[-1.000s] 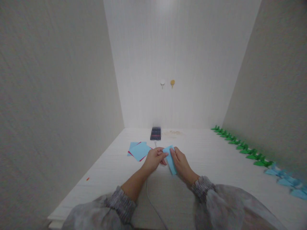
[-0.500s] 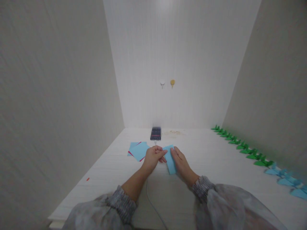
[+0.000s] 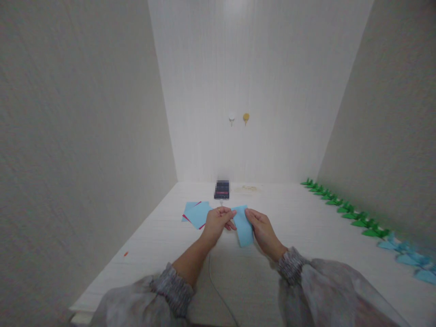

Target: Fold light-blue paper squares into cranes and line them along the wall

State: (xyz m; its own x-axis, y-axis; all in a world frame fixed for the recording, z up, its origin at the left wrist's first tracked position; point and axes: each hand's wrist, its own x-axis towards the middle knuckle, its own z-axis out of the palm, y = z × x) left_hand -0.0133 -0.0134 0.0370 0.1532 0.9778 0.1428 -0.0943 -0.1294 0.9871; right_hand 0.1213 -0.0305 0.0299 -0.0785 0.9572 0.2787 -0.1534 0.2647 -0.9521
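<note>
A folded light-blue sheet of paper (image 3: 243, 229) is held up between my hands over the table. My left hand (image 3: 218, 222) pinches its upper left corner between thumb and fingers. At the upper right edge, my right hand (image 3: 261, 225) grips the same paper, thumb in front and fingers behind it. Left of my left hand lie several loose sheets of light-blue paper (image 3: 198, 213) with red edges showing, partly covered by that hand.
A phone (image 3: 222, 190) with a white cable (image 3: 218, 290) stands at the back. Green folded paper pieces (image 3: 346, 209) and blue ones (image 3: 408, 258) line the right side. An orange scrap (image 3: 126, 254) lies at left. Two hooks (image 3: 245, 118) hang on the back wall.
My right hand has shifted slightly right, and its thumb now sits at the paper's edge rather than across its face. More of the paper's face shows. The left hand keeps its pinch.
</note>
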